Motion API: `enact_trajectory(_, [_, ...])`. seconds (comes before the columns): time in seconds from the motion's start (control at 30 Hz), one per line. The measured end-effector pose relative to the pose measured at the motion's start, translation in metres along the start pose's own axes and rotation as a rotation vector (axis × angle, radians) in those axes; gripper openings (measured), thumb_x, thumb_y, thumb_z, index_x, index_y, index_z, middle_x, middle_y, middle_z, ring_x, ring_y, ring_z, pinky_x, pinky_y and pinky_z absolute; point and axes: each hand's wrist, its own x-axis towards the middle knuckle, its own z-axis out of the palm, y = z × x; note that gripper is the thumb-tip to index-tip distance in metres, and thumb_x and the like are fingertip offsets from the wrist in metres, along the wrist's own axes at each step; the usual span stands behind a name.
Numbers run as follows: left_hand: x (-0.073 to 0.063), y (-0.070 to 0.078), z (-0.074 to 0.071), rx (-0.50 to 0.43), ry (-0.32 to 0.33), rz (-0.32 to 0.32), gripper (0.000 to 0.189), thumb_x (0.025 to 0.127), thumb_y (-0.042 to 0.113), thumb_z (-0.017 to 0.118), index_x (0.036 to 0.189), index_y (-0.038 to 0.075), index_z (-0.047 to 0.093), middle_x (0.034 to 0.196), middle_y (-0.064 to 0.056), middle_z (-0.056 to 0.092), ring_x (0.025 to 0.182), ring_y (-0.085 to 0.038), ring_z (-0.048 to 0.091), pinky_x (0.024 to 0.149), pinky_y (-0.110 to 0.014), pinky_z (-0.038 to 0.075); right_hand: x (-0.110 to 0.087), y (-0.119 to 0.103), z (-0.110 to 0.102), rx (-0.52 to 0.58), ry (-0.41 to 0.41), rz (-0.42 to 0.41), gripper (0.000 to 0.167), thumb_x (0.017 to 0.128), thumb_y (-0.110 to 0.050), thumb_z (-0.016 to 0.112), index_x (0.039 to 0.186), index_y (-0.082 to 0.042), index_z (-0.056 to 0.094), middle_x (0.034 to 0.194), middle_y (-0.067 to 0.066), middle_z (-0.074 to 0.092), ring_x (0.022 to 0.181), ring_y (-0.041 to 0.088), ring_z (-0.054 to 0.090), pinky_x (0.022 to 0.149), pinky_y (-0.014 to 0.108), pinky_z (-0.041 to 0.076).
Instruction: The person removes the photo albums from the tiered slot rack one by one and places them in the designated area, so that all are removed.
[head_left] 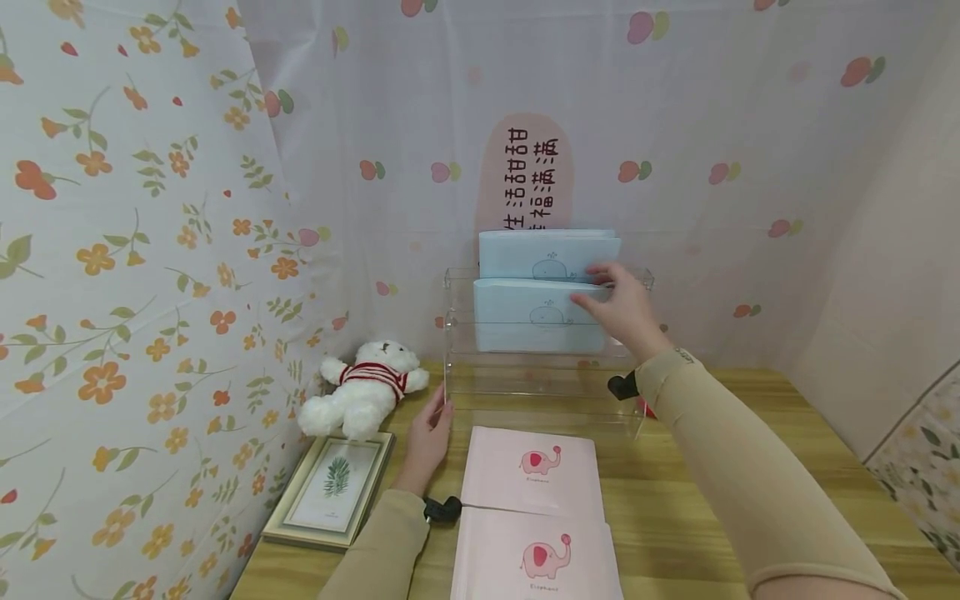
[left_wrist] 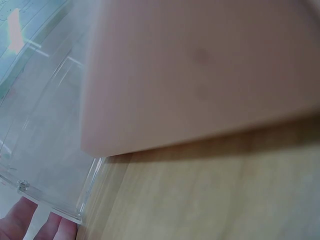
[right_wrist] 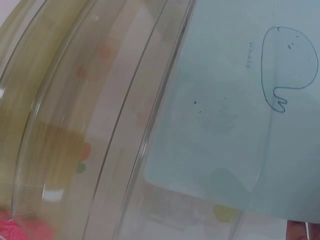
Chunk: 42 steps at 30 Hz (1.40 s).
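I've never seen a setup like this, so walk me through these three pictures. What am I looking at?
There's no machine here, just a person's bare hands. The large picture comes from a camera worn on the head; the other two come from wrist cameras, each close to one hand's work.

The left hand touches the left side of a clear tiered rack. The right hand pinches the lower blue whale booklet; another blue booklet stands higher behind it.

Also on the wooden table are two pink elephant booklets, a white teddy bear and a framed plant picture.
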Motion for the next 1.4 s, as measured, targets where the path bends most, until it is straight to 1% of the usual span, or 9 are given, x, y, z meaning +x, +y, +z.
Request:
enact_trajectory(0.17, [0.000, -0.001, 0.000, 0.012, 0.004, -0.017, 0.046, 0.113, 0.018, 0.064, 0.159, 0.013, 0.060, 0.151, -0.019, 0.069, 0.134, -0.042, 0.071, 0.112, -0.057, 0.058, 0.003, -0.004, 0.007, -0.044, -0.035, -0.023, 0.051, 0.103, -0.029, 0.080, 0.148, -0.011, 0.063, 0.156, 0.017, 0.062, 0.152, 0.041, 0.051, 0.130, 0.063, 0.037])
enact_trajectory(0.33, [0.001, -0.002, 0.000, 0.011, 0.005, -0.034, 0.047, 0.113, 0.021, 0.064, 0.160, 0.016, 0.060, 0.153, -0.018, 0.068, 0.136, -0.042, 0.070, 0.114, -0.058, 0.057, 0.003, -0.010, 0.013, -0.062, -0.045, -0.004, 0.044, 0.105, -0.024, 0.078, 0.146, -0.013, 0.066, 0.156, 0.018, 0.060, 0.152, 0.041, 0.050, 0.129, 0.065, 0.037])
enact_trajectory(0.53, [0.003, -0.005, 0.000, 0.013, 0.009, 0.014, 0.047, 0.112, 0.018, 0.064, 0.159, 0.014, 0.060, 0.149, -0.022, 0.070, 0.131, -0.044, 0.072, 0.109, -0.058, 0.060, 0.004, -0.015, 0.017, -0.070, -0.044, 0.044, 0.031, 0.107, -0.022, 0.075, 0.137, -0.014, 0.072, 0.157, 0.016, 0.058, 0.151, 0.040, 0.049, 0.126, 0.064, 0.040])
enact_trajectory(0.63, [0.004, -0.007, 0.001, 0.044, 0.023, 0.044, 0.046, 0.112, 0.020, 0.064, 0.158, 0.012, 0.062, 0.146, -0.023, 0.072, 0.127, -0.043, 0.074, 0.105, -0.055, 0.063, 0.003, -0.017, 0.020, -0.060, -0.040, 0.045, 0.028, 0.108, -0.019, 0.073, 0.134, -0.012, 0.072, 0.155, 0.017, 0.058, 0.149, 0.040, 0.050, 0.124, 0.063, 0.043])
enact_trajectory(0.77, [0.004, -0.008, 0.001, 0.030, 0.015, 0.025, 0.047, 0.112, 0.023, 0.065, 0.159, 0.015, 0.061, 0.150, -0.020, 0.070, 0.130, -0.042, 0.072, 0.108, -0.056, 0.061, -0.001, -0.020, 0.024, -0.059, -0.014, 0.028, 0.023, 0.108, -0.015, 0.071, 0.130, -0.009, 0.073, 0.148, 0.019, 0.060, 0.144, 0.041, 0.051, 0.119, 0.062, 0.045])
enact_trajectory(0.9, [0.002, -0.008, 0.001, -0.004, -0.001, -0.011, 0.048, 0.113, 0.022, 0.065, 0.160, 0.017, 0.060, 0.155, -0.016, 0.067, 0.136, -0.042, 0.069, 0.114, -0.059, 0.057, -0.008, -0.024, 0.027, -0.073, 0.032, 0.003, 0.021, 0.108, -0.012, 0.069, 0.129, -0.008, 0.074, 0.140, 0.019, 0.061, 0.136, 0.041, 0.048, 0.111, 0.059, 0.044])
enact_trajectory(1.07, [0.002, -0.009, 0.002, -0.006, 0.005, -0.020, 0.048, 0.113, 0.021, 0.065, 0.160, 0.015, 0.060, 0.155, -0.017, 0.067, 0.136, -0.043, 0.069, 0.114, -0.059, 0.057, -0.017, -0.030, 0.030, -0.082, 0.127, -0.054, 0.020, 0.108, -0.014, 0.069, 0.127, -0.008, 0.076, 0.135, 0.018, 0.063, 0.123, 0.038, 0.047, 0.097, 0.050, 0.041])
enact_trajectory(1.17, [0.001, -0.008, 0.002, -0.009, 0.001, -0.026, 0.048, 0.113, 0.021, 0.066, 0.159, 0.016, 0.060, 0.155, -0.017, 0.067, 0.136, -0.042, 0.069, 0.113, -0.058, 0.057, -0.021, -0.032, 0.029, -0.065, 0.199, -0.096, 0.018, 0.108, -0.014, 0.069, 0.123, -0.008, 0.077, 0.131, 0.019, 0.064, 0.119, 0.039, 0.047, 0.094, 0.045, 0.038])
enact_trajectory(1.4, [0.002, -0.005, 0.001, 0.001, 0.003, -0.020, 0.047, 0.113, 0.019, 0.065, 0.160, 0.014, 0.060, 0.154, -0.019, 0.067, 0.135, -0.043, 0.070, 0.112, -0.057, 0.058, -0.035, -0.030, 0.021, 0.006, 0.344, -0.223, 0.012, 0.106, -0.008, 0.072, 0.114, -0.004, 0.079, 0.117, 0.019, 0.063, 0.111, 0.040, 0.046, 0.094, 0.046, 0.035])
